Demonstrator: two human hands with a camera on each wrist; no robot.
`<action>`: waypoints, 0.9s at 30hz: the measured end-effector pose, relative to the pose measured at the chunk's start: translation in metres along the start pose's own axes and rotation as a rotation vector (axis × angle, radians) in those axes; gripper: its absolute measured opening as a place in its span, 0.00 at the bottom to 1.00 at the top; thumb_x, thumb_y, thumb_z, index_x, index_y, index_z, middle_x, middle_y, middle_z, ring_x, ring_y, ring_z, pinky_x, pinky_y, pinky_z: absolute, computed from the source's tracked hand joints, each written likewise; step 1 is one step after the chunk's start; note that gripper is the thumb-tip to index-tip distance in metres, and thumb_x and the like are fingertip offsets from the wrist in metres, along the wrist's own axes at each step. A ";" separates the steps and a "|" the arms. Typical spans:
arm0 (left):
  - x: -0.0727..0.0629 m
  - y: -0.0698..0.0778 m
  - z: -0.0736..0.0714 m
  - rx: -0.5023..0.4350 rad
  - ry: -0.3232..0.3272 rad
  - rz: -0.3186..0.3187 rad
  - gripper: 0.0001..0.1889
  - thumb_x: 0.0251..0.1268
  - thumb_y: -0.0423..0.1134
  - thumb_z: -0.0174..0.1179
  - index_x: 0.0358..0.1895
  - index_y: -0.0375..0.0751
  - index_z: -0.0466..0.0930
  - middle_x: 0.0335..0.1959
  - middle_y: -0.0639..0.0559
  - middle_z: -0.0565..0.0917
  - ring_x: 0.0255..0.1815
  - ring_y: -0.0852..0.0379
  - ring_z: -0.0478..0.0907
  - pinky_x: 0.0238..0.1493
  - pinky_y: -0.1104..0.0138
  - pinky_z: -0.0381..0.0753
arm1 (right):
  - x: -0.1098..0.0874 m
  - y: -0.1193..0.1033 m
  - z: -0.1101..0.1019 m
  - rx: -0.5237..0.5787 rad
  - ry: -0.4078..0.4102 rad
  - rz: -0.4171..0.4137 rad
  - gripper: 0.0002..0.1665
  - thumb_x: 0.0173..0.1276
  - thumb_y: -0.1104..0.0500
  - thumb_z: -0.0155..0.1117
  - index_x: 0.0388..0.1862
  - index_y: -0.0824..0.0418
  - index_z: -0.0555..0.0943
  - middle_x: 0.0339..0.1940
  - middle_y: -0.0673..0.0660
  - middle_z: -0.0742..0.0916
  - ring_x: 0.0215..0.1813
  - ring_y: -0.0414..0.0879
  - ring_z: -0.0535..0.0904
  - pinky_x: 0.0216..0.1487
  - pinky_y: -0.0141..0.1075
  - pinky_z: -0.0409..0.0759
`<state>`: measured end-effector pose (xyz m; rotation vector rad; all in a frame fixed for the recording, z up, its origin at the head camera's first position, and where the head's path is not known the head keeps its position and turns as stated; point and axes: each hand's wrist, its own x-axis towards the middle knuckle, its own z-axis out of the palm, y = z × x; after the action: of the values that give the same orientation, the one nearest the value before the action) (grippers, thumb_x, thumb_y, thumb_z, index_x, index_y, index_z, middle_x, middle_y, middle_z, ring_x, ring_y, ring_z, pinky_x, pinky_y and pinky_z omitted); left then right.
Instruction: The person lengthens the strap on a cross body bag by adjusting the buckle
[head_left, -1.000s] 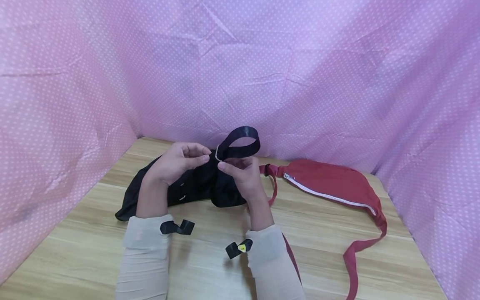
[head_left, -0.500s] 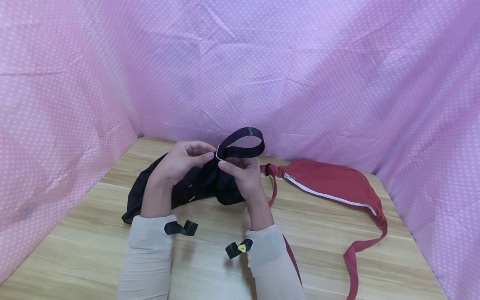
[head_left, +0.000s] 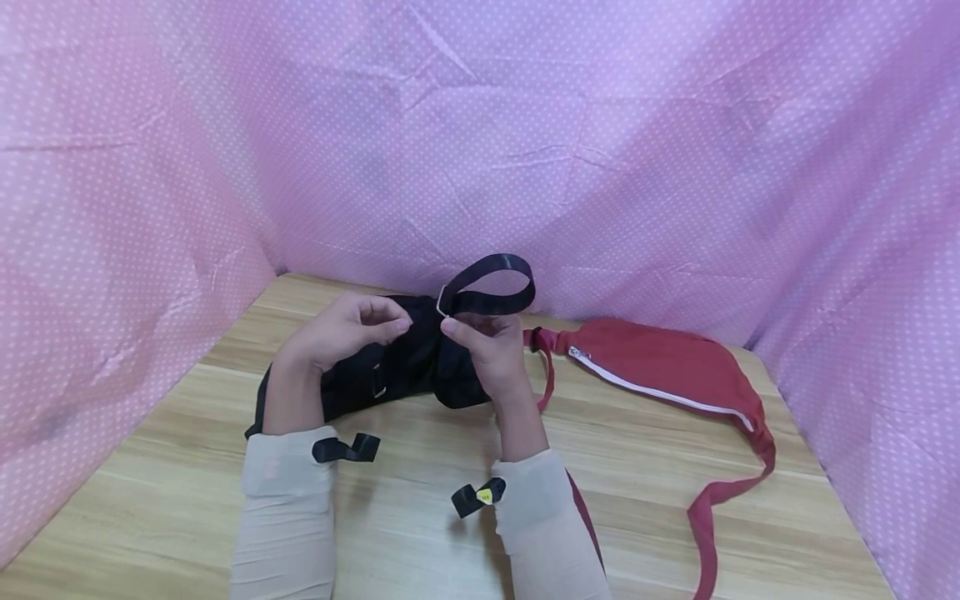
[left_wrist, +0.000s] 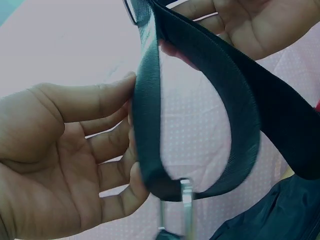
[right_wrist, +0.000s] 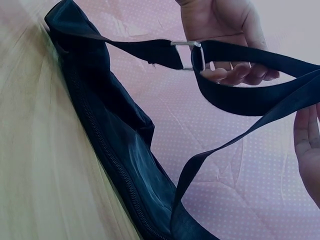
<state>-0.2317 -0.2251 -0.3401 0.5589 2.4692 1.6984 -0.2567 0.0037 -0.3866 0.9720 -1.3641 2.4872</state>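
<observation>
A black waist bag (head_left: 408,367) lies across the table behind my hands, its dark zipper (right_wrist: 127,187) showing in the right wrist view. Its webbing strap (head_left: 487,305) stands up in a loop above the bag. At the loop's base, a metal slide buckle (head_left: 441,301) sits right by my right hand (head_left: 491,350), whose thumb and fingers pinch the strap. My left hand (head_left: 341,333), to the left of the buckle, pinches strap between thumb and fingers in the left wrist view. A second metal ring (left_wrist: 187,205) hangs in the strap below the left fingers.
A red waist bag (head_left: 660,362) with a white zipper lies at the right of the wooden table (head_left: 420,517). Its red strap (head_left: 701,525) trails to the front edge. Pink dotted cloth (head_left: 480,150) hangs around the back and sides.
My left hand moved right to the buckle, then drew back left and slightly down. The strap loop has shifted slightly right and the bag's left end has been pulled inward. My right hand barely moved.
</observation>
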 end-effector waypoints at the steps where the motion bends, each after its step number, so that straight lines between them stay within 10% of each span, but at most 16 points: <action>1: 0.000 0.000 0.000 0.001 -0.007 0.015 0.10 0.74 0.35 0.62 0.47 0.28 0.83 0.37 0.52 0.84 0.44 0.55 0.77 0.50 0.66 0.78 | 0.000 0.000 0.000 0.006 -0.001 -0.001 0.11 0.59 0.63 0.79 0.40 0.51 0.89 0.34 0.49 0.90 0.39 0.42 0.84 0.47 0.34 0.83; 12: 0.007 0.007 0.010 -0.067 0.002 0.070 0.10 0.79 0.37 0.56 0.44 0.30 0.80 0.31 0.54 0.75 0.38 0.56 0.70 0.43 0.63 0.70 | -0.001 -0.002 0.000 -0.057 -0.099 0.101 0.22 0.55 0.50 0.84 0.46 0.49 0.85 0.40 0.49 0.89 0.43 0.45 0.83 0.51 0.35 0.82; 21: 0.014 0.002 0.006 -0.104 0.056 -0.013 0.16 0.78 0.41 0.58 0.52 0.29 0.83 0.38 0.53 0.81 0.43 0.56 0.77 0.48 0.67 0.78 | 0.002 -0.001 0.001 -0.004 0.008 0.081 0.22 0.58 0.76 0.69 0.43 0.50 0.86 0.37 0.49 0.89 0.41 0.42 0.85 0.50 0.35 0.83; 27: 0.007 -0.006 -0.006 -0.053 -0.028 -0.023 0.14 0.76 0.38 0.61 0.50 0.28 0.83 0.37 0.55 0.83 0.44 0.56 0.77 0.50 0.66 0.78 | 0.004 0.001 -0.001 0.034 0.004 0.054 0.18 0.59 0.68 0.77 0.44 0.51 0.85 0.38 0.49 0.89 0.42 0.43 0.84 0.49 0.34 0.83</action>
<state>-0.2414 -0.2300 -0.3429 0.5427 2.3947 1.7301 -0.2603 0.0032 -0.3851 0.9485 -1.3692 2.5583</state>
